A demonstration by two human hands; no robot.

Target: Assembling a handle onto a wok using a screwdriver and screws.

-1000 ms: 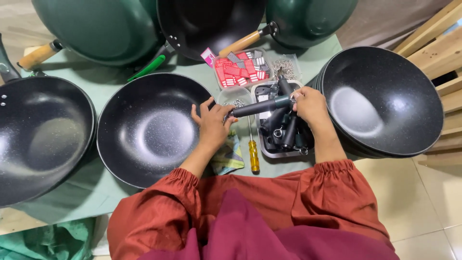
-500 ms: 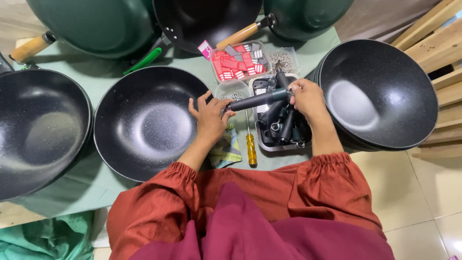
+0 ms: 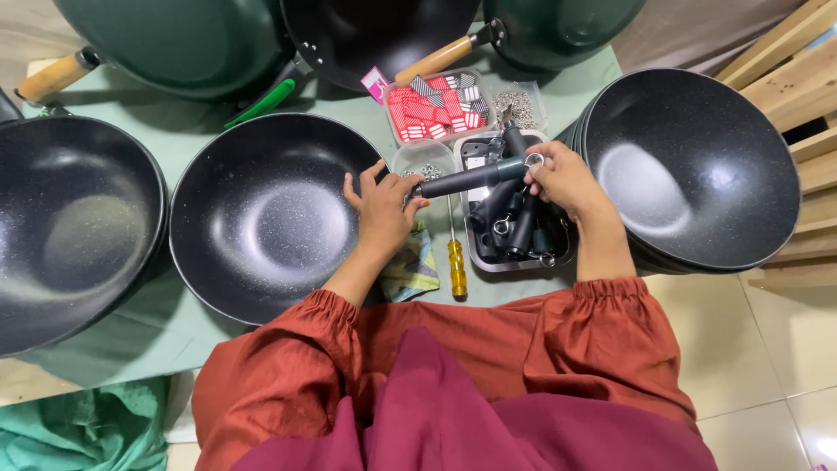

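My right hand (image 3: pixel 562 179) grips the ring end of a black pan handle (image 3: pixel 471 178) held level above the table. My left hand (image 3: pixel 381 208) is closed at the handle's other end, fingers pinched there, beside the rim of a handleless black wok (image 3: pixel 261 218). Below the handle a metal tray (image 3: pixel 478 253) holds several more black handles (image 3: pixel 514 227). A yellow-handled screwdriver (image 3: pixel 456 262) lies just left of that tray. A small clear tub of screws (image 3: pixel 425 166) sits behind my left hand.
A stack of black woks (image 3: pixel 697 166) stands at the right, another black wok (image 3: pixel 65 227) at the left. Green woks with wooden handles (image 3: pixel 174 39) line the back. A tub of red tags (image 3: pixel 436 112) and a tub of small metal parts (image 3: pixel 516 106) sit behind the tray.
Both hands and the black handle have held nearly the same place; the handle has levelled out slightly and my left hand's fingers have closed in at its end.
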